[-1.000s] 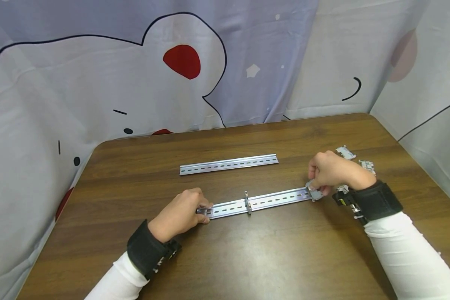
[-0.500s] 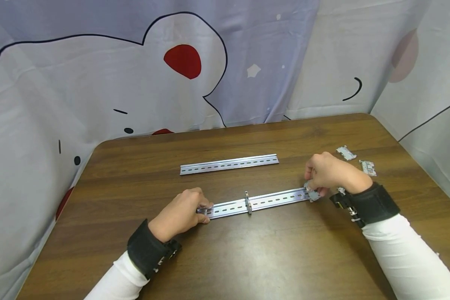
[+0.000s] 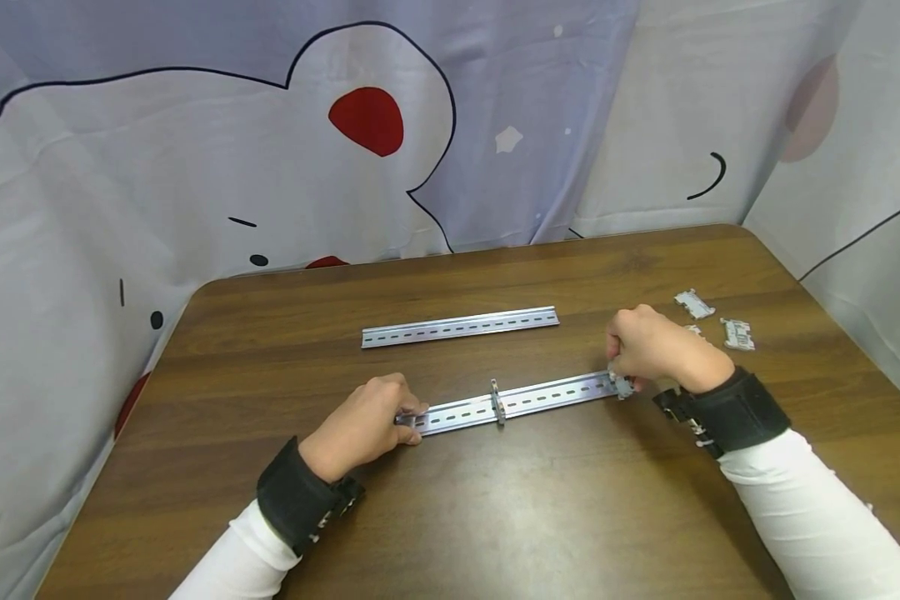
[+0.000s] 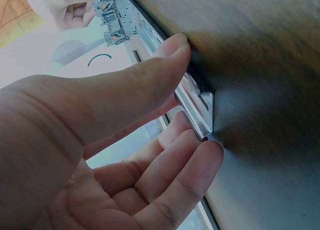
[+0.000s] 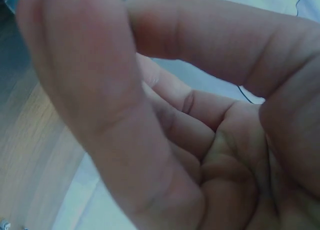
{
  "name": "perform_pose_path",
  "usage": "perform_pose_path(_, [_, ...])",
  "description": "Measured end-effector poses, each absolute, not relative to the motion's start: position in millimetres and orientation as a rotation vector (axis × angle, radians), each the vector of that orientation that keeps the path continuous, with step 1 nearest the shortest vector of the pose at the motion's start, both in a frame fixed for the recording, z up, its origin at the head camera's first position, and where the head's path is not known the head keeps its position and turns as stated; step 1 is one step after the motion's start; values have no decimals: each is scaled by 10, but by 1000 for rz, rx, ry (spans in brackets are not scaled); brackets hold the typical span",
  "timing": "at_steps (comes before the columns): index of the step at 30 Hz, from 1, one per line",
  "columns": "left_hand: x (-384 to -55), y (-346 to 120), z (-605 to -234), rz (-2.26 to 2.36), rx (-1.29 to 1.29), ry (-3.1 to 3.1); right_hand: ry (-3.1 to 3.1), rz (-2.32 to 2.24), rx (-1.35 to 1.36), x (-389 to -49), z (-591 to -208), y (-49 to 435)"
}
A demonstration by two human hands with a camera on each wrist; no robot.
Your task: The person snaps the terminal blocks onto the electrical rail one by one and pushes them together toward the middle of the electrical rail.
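My left hand [image 3: 363,421] grips the left end of a slotted metal DIN rail [image 3: 551,396]; in the left wrist view the thumb [image 4: 172,57] lies along one side, with fingers on the other. A thin upright piece [image 3: 498,402] stands across the rail near its middle. At the rail's right end my right hand [image 3: 656,346] pinches a grey terminal block [image 3: 622,387], which overlaps the rail there. The left wrist view shows grey terminal-block bodies [image 4: 116,20] with orange details farther along the rail. In the right wrist view, curled fingers [image 5: 100,90] mostly hide the held block.
A second DIN rail [image 3: 461,327] lies farther back on the wooden table [image 3: 450,517]. Loose terminal blocks [image 3: 694,304] lie at the right, one partly hidden behind my right hand. A patterned curtain [image 3: 195,158] hangs behind the table.
My right hand has shifted slightly left with the terminal block, farther onto the rail's right end. A loose block now shows above my right wrist. The left hand keeps its grip.
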State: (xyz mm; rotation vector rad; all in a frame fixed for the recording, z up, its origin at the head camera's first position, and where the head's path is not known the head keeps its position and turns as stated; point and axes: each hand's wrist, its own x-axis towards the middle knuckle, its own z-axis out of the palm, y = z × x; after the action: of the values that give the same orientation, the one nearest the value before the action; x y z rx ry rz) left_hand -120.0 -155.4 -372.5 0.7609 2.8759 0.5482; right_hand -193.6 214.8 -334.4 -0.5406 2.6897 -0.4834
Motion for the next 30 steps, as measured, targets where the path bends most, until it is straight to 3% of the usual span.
perform_pose_path(30, [-1214, -1569, -3726, 565, 822, 2867, 2810, -371, -512, -1911, -3334, 2063])
